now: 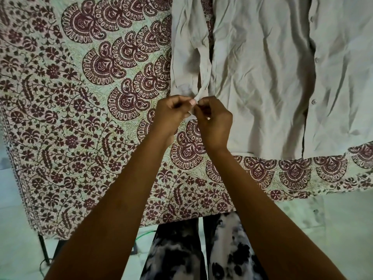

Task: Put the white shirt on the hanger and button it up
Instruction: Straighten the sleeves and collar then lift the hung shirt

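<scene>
The white shirt [262, 73] lies flat on the patterned bedspread [80, 110], front up, with a row of buttons [313, 101] down its placket at the right. Its left sleeve [189, 57] runs down toward me and ends in the cuff [196, 97]. My left hand [171, 116] and my right hand [214, 122] meet at that cuff, and both pinch its edge between thumb and fingers. The cuff's button is hidden by my fingers. No hanger is in view.
The bedspread covers a bed whose near edge runs across the lower part of the view. A dark bed leg [43, 249] stands at the lower left on a pale floor [333, 229]. My patterned trousers [191, 249] are against the bed's edge.
</scene>
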